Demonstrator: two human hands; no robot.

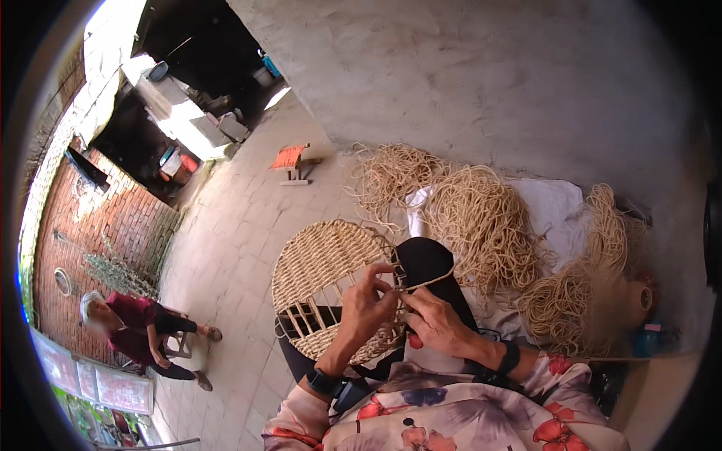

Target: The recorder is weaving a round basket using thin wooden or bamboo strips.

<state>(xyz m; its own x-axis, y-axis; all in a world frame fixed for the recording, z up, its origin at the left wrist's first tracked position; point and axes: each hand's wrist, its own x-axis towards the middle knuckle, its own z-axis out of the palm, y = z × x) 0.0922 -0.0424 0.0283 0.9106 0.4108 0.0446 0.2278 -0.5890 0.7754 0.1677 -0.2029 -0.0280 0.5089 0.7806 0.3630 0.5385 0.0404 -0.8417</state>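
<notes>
A round woven straw piece (327, 252) rests on my lap, its far part densely woven and its near part showing open parallel strands. My left hand (367, 310) is at its right edge, thumb and forefinger pinched together on a straw cord. Beside it, my right hand (438, 325) has its fingertips closed on the same cord, almost touching the left fingertips. From there the straw cord (432, 283) runs out over my dark-trousered knee toward the right. The exact spot where the fingers meet the cord is partly covered.
Large loose heaps of straw cord (481, 218) lie on a white cloth (553, 214) along the wall. A low stool with an orange seat (289, 156) stands ahead on the paved floor. At left a person (135, 323) sits near a brick wall (113, 225).
</notes>
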